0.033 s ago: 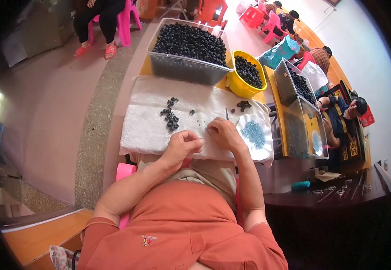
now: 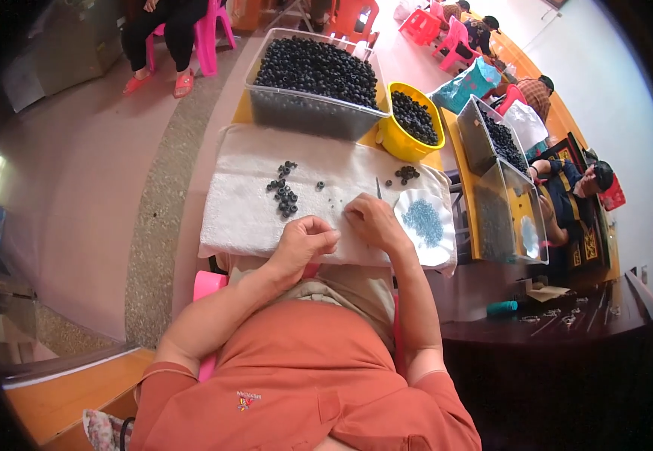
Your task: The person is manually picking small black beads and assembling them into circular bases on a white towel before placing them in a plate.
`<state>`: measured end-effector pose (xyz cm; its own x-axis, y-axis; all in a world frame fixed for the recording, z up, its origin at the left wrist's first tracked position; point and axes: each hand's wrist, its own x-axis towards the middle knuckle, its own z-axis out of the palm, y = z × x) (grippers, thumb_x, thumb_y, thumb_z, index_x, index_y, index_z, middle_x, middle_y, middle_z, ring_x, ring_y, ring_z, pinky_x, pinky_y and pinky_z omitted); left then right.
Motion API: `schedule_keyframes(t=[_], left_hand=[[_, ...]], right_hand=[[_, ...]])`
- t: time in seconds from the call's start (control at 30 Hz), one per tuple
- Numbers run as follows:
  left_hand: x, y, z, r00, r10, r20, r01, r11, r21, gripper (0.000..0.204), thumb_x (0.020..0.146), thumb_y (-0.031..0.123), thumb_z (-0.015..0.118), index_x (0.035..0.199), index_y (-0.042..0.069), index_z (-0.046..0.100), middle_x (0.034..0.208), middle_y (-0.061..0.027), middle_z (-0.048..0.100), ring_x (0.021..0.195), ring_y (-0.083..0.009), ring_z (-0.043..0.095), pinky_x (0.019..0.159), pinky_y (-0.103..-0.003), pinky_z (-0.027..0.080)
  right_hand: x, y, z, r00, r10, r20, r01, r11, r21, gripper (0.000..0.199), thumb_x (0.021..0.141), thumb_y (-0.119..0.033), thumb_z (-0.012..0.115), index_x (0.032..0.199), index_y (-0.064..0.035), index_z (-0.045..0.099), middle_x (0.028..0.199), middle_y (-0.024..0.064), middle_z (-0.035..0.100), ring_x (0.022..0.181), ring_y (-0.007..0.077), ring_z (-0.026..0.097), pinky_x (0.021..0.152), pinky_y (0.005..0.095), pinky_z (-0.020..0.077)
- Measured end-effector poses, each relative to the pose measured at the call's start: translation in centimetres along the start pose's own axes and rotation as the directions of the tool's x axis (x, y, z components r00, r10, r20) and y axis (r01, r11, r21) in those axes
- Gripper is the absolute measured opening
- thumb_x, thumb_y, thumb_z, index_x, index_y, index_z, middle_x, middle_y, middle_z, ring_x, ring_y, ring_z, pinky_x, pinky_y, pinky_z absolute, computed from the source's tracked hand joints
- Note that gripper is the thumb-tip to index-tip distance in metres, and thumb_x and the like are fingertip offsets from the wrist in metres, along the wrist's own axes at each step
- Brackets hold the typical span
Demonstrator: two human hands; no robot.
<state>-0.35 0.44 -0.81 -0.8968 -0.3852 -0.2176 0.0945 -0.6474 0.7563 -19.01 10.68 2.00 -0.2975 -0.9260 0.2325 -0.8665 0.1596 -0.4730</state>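
Observation:
Over the near part of the white cloth (image 2: 243, 229), my left hand (image 2: 305, 240) is closed in a pinch, thumb against forefinger. Whatever it grips is too small to make out. My right hand (image 2: 375, 220) rests to its right, fingers bent together and tips down at the cloth; any object in them is hidden. A few tiny bits lie just beyond the fingertips. Next to the right hand sits a white scalloped dish (image 2: 440, 254) of small pale blue pieces, and slim tweezers (image 2: 378, 187) lie beyond it. Small black ring-shaped parts (image 2: 287, 201) are scattered ahead of the left hand.
A clear bin (image 2: 304, 116) full of black parts stands at the far edge, beside a yellow tub (image 2: 401, 146) of the same. Another few black parts (image 2: 407, 174) lie at the cloth's right. Further right are two clear bins (image 2: 495, 218) and a person (image 2: 567, 184) at work.

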Motion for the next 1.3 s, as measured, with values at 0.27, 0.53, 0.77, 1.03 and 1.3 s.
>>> schedule_keyframes(t=[0.27,0.53,0.77,1.03,1.3], left_hand=[[-0.1,-0.2,-0.1,1.0,-0.02,-0.019,0.02,0.999,0.031,0.012,0.088,0.008,0.071,0.091,0.005,0.061,0.083,-0.0028,0.064,0.075,-0.0111,0.063,0.072,-0.027,0.055],[0.1,0.3,-0.2,1.0,0.022,-0.005,-0.022,0.997,0.074,0.019,0.087,0.005,0.071,0.099,0.004,0.057,0.091,-0.0052,0.066,0.08,-0.0127,0.065,0.075,-0.026,0.056],[0.2,0.3,-0.4,0.998,0.016,0.06,-0.021,0.996,0.081,0.022,0.087,0.004,0.071,0.102,0.004,0.055,0.09,-0.005,0.066,0.08,-0.0125,0.065,0.075,-0.026,0.056],[-0.3,1.1,0.3,0.992,0.07,0.101,-0.083,0.989,0.124,0.025,0.085,0.003,0.073,0.102,0.003,0.055,0.09,-0.0065,0.067,0.08,-0.0127,0.066,0.074,-0.026,0.055],[0.1,1.0,-0.2,0.992,0.076,0.097,-0.09,0.984,0.154,0.025,0.085,0.002,0.073,0.101,0.003,0.054,0.092,-0.0076,0.067,0.086,-0.0143,0.068,0.074,-0.026,0.056]], right_hand=[[0.0,-0.2,0.5,0.999,-0.028,-0.03,0.025,0.995,-0.101,0.012,0.085,-0.009,0.063,0.092,-0.0015,0.069,0.085,0.0133,0.068,0.079,0.0313,0.066,0.073,0.0386,0.052],[-0.6,-0.8,-1.6,0.921,0.064,0.384,-0.361,0.507,0.783,0.013,0.088,-0.005,0.069,0.099,0.0025,0.069,0.086,0.0029,0.067,0.078,0.0097,0.062,0.07,0.0235,0.051],[-1.0,-0.6,-1.3,0.912,-0.023,0.409,-0.366,0.399,0.84,0.013,0.09,-0.005,0.069,0.099,0.0033,0.068,0.089,0.0045,0.068,0.079,0.0114,0.064,0.072,0.0243,0.0528],[-1.1,-1.1,-1.5,0.9,-0.028,0.435,-0.391,0.389,0.834,0.013,0.088,-0.003,0.069,0.099,0.0041,0.068,0.095,0.0061,0.066,0.085,0.014,0.064,0.078,0.027,0.0532],[-0.9,-1.5,-1.3,0.915,-0.052,0.4,-0.327,0.484,0.811,0.012,0.094,-0.004,0.063,0.101,0.0043,0.067,0.091,0.0049,0.068,0.087,0.0117,0.065,0.079,0.0262,0.0531]])
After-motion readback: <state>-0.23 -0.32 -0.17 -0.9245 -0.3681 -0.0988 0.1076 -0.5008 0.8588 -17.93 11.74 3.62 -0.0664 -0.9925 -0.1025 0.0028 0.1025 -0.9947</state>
